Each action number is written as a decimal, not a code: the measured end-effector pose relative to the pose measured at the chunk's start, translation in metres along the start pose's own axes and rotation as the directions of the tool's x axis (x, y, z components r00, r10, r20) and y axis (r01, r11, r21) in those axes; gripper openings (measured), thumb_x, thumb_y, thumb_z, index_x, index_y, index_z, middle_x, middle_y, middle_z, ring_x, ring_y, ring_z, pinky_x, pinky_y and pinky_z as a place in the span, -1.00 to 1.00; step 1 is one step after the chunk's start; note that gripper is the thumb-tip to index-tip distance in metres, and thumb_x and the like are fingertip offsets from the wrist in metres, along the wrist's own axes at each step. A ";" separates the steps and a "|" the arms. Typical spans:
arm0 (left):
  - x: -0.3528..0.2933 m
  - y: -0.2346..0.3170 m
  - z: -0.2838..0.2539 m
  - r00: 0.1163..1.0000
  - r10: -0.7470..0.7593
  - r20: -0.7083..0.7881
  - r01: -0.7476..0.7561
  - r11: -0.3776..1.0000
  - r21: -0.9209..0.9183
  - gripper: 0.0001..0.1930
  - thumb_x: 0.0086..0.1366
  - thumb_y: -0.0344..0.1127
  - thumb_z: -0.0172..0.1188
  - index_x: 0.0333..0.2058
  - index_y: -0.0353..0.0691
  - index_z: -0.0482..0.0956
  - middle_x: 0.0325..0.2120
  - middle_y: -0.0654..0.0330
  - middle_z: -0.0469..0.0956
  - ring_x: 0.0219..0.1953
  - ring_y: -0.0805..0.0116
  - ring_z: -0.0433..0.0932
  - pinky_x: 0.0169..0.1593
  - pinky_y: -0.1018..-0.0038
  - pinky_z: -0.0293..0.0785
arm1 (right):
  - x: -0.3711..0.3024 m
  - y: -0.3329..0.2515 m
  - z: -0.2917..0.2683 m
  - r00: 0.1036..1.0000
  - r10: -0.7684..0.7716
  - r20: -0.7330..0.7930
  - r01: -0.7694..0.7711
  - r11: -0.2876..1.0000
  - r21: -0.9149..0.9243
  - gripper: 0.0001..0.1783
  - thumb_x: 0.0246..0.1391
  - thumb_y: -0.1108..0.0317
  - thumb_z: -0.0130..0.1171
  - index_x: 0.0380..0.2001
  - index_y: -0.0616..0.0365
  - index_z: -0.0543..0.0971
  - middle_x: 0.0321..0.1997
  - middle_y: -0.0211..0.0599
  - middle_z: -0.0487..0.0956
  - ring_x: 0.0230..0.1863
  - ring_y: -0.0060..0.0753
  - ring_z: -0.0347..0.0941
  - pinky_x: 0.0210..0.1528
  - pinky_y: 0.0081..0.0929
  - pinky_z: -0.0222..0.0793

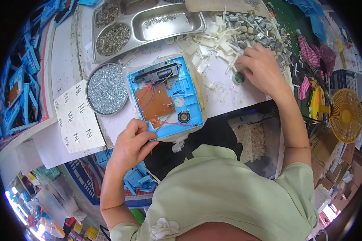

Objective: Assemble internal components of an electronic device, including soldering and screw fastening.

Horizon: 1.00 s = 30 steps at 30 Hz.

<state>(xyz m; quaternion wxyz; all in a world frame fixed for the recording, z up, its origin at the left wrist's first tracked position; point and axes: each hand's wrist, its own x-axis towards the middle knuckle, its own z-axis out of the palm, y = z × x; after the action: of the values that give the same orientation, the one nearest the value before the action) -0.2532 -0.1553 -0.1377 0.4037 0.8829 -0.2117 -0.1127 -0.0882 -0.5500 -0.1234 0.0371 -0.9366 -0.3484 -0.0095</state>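
Observation:
A light-blue plastic case [195, 100] lies on a padded holder in front of me. Inside it are a brown circuit board [153, 103], a small round speaker [184, 117], a dark grey mechanism [157, 75] and thin red, blue and yellow wires. My left hand [133, 143] pinches the case's near-left corner with thumb and fingers. Over to the right, my right hand [261, 69] is curled above the edge of a heap of small grey cylindrical parts [251, 30]. Its fingertips are close together, and what they hold, if anything, is hidden. A small round greenish container [238, 78] sits just below them.
White plastic pieces [205, 50] lie beside the grey heap. A round tin of small silvery screws [107, 89] and a handwritten sheet [74, 116] are on the left. A steel compartment tray [161, 26] stands behind. Blue cases [26, 92] fill the far left; a yellow fan [347, 115] stands right.

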 end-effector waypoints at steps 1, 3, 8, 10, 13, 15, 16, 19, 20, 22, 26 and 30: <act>0.007 0.005 -0.007 0.999 -0.004 0.039 0.004 1.000 0.002 -0.74 0.05 -0.45 0.50 -0.26 -0.23 0.66 -0.30 0.15 0.42 -0.32 0.18 0.54 -0.26 0.32 0.52 | 0.000 0.003 0.002 1.000 0.003 0.013 -0.003 1.000 0.001 -0.86 -0.11 0.47 0.30 -0.39 0.05 0.67 -0.28 -0.34 0.61 -0.11 -0.14 0.47 -0.03 -0.20 0.35; 0.019 0.015 -0.025 0.997 -0.004 0.076 0.004 1.000 0.003 -0.76 0.09 -0.43 0.48 -0.26 -0.22 0.65 -0.33 0.15 0.46 -0.32 0.14 0.58 -0.24 0.29 0.54 | 0.007 0.010 0.010 1.000 -0.015 0.024 0.014 1.000 0.021 -0.85 -0.11 0.47 0.30 -0.37 0.08 0.65 -0.28 -0.33 0.61 -0.11 -0.14 0.47 0.00 -0.21 0.35; 0.090 0.026 -0.060 0.981 0.178 -0.076 -0.174 0.983 0.054 -0.85 0.16 -0.44 0.41 -0.31 -0.27 0.63 -0.42 0.14 0.51 -0.38 0.20 0.55 -0.29 0.33 0.51 | 0.021 0.022 0.003 0.997 0.071 0.014 -0.073 0.976 0.204 -0.77 -0.10 0.45 0.31 -0.31 0.13 0.55 -0.38 -0.22 0.60 -0.20 -0.03 0.49 -0.09 -0.13 0.38; 0.141 0.017 -0.068 0.975 0.187 -0.119 -0.155 0.960 0.233 -0.91 0.23 -0.42 0.34 -0.32 -0.27 0.63 -0.43 0.15 0.53 -0.38 0.20 0.56 -0.28 0.33 0.51 | 0.024 0.020 -0.007 0.985 0.174 0.002 -0.170 0.959 0.228 -0.78 -0.09 0.44 0.32 -0.32 0.16 0.54 -0.42 -0.18 0.58 -0.26 0.04 0.49 -0.15 -0.08 0.39; 0.228 -0.025 -0.059 0.945 0.307 -0.115 -0.230 0.871 0.434 -0.91 0.28 -0.34 0.28 -0.28 -0.20 0.66 -0.37 0.13 0.58 -0.35 0.11 0.59 -0.24 0.27 0.51 | 0.018 0.019 -0.003 0.913 0.352 -0.206 -0.203 0.830 0.520 -0.82 0.03 0.49 0.29 -0.27 0.18 0.55 -0.44 -0.23 0.56 -0.49 -0.34 0.42 -0.39 -0.38 0.37; 0.267 -0.042 -0.046 0.929 0.363 -0.076 -0.284 0.826 0.487 -0.87 0.29 -0.29 0.25 -0.24 -0.15 0.69 -0.33 0.14 0.61 -0.27 0.08 0.63 -0.18 0.21 0.55 | 0.006 0.018 -0.003 0.870 0.440 -0.220 -0.212 0.739 0.640 -0.87 0.13 0.51 0.25 -0.24 0.18 0.57 -0.40 -0.36 0.56 -0.53 -0.66 0.29 -0.49 -0.61 0.27; 0.284 -0.047 -0.037 0.919 0.392 -0.047 -0.315 0.799 0.513 -0.84 0.28 -0.27 0.23 -0.23 -0.13 0.70 -0.32 0.16 0.62 -0.23 0.08 0.64 -0.15 0.18 0.57 | -0.001 0.017 -0.003 0.864 0.460 -0.207 -0.221 0.714 0.664 -0.87 0.13 0.51 0.26 -0.23 0.19 0.58 -0.39 -0.40 0.58 -0.51 -0.68 0.30 -0.47 -0.61 0.28; 0.307 -0.049 -0.028 0.923 0.370 0.103 -0.355 0.721 0.595 -0.81 0.30 -0.23 0.17 -0.23 -0.11 0.70 -0.30 0.17 0.64 -0.16 0.07 0.67 -0.10 0.14 0.60 | -0.021 0.012 -0.005 0.860 0.482 -0.167 -0.238 0.669 0.704 -0.86 0.14 0.51 0.29 -0.21 0.20 0.61 -0.34 -0.49 0.61 -0.43 -0.71 0.33 -0.39 -0.63 0.30; 0.308 -0.048 -0.026 0.928 0.335 0.163 -0.361 0.698 0.618 -0.81 0.31 -0.22 0.15 -0.23 -0.10 0.70 -0.29 0.17 0.64 -0.15 0.07 0.67 -0.10 0.14 0.60 | -0.029 0.011 -0.006 0.869 0.472 -0.147 -0.248 0.674 0.696 -0.85 0.14 0.51 0.30 -0.20 0.20 0.62 -0.32 -0.51 0.62 -0.39 -0.72 0.36 -0.36 -0.64 0.31; 0.308 -0.049 -0.030 0.917 0.352 0.185 -0.385 0.667 0.638 -0.79 0.33 -0.20 0.11 -0.24 -0.10 0.70 -0.29 0.14 0.66 -0.16 0.04 0.68 -0.10 0.13 0.60 | -0.036 0.010 -0.007 0.881 0.467 -0.081 -0.267 0.630 0.729 -0.81 0.17 0.51 0.30 -0.14 0.23 0.62 -0.24 -0.50 0.62 -0.32 -0.73 0.39 -0.29 -0.67 0.33; 0.310 -0.055 -0.028 0.966 0.245 0.079 -0.230 0.687 0.690 -0.81 0.28 -0.19 0.19 -0.28 -0.15 0.68 -0.32 0.04 0.70 -0.21 -0.04 0.68 -0.11 0.10 0.60 | -0.040 -0.003 -0.015 0.883 0.469 0.037 -0.243 0.387 0.889 -0.73 0.20 0.51 0.29 -0.03 0.27 0.62 -0.06 -0.42 0.61 -0.20 -0.70 0.46 -0.21 -0.69 0.39; 0.300 -0.046 -0.031 0.965 0.259 -0.041 -0.173 0.748 0.640 -0.73 0.31 -0.14 0.20 -0.29 -0.26 0.67 -0.36 -0.12 0.69 -0.27 -0.16 0.69 -0.17 -0.02 0.59 | -0.028 -0.025 -0.015 0.913 0.408 -0.003 -0.178 0.405 0.897 -0.74 0.16 0.47 0.34 -0.07 0.23 0.66 -0.16 -0.45 0.67 -0.22 -0.72 0.51 -0.27 -0.67 0.39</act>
<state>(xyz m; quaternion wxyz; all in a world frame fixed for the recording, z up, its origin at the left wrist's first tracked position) 0.0371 -0.2471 -0.1614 0.1071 0.9415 -0.3119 0.0691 -0.1256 -0.5503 -0.1076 0.5548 -0.8191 -0.1251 0.0742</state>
